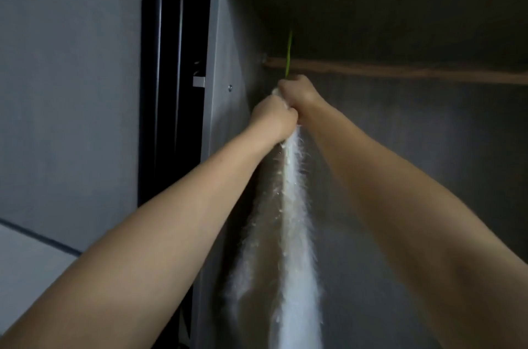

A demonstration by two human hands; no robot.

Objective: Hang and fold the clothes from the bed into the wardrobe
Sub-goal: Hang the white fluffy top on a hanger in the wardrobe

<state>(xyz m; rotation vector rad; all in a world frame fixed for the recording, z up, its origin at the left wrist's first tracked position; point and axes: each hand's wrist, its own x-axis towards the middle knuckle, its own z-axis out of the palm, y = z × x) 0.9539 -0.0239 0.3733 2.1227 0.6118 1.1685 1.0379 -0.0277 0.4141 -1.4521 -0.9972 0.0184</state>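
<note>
Left hand [273, 117] and right hand [300, 94] both close around the top of a white fluffy garment [297, 234] on a green hanger [289, 54], at the wardrobe rail [400, 69], left end. Garment appears light, soft; grip at the hanger neck.

- The left hand [273, 118] is showing no ring, no glove and no other covering.
- The right hand [300, 91] is likewise showing nothing worn; its knuckles are facing the camera.
- The left forearm [160, 222] is showing bare along its whole visible length, with no sleeve, cuff, watch or band reaching into view.
- The right forearm [405, 197] is showing bare in the same way, widening toward the near right edge of the view.
</note>
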